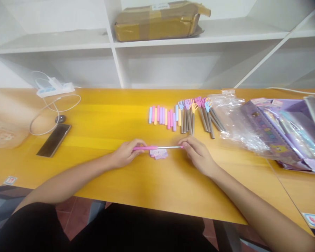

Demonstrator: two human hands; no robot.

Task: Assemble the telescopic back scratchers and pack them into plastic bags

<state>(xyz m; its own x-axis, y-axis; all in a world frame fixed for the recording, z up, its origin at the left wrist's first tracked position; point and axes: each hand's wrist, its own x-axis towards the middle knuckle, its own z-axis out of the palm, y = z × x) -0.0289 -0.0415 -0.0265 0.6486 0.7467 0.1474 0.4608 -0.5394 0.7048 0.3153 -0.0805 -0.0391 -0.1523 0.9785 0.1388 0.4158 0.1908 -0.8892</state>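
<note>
Stretched level between my hands is a back scratcher (pixel 168 147), with a pink handle on the left and a thin silver rod on the right. My left hand (pixel 125 153) is closed around the pink handle. The fingers of my right hand (pixel 196 152) pinch the far end of the rod, where a bit of pink shows and the rest is hidden. Under the rod lies a small stack of pinkish printed cards (pixel 159 154). Beyond my hands, several coloured handles (pixel 163 116) lie in a row, beside several hand-shaped scratcher heads on dark metal rods (pixel 189 115).
Clear plastic bags (pixel 233 122) lie right of the rods, against a purple box (pixel 286 140) holding packaged items. On the left are a phone (pixel 54 140), a dark mouse (pixel 60 119), a cable and a power strip (pixel 55 89). A taped carton (pixel 157 22) sits on the white shelf.
</note>
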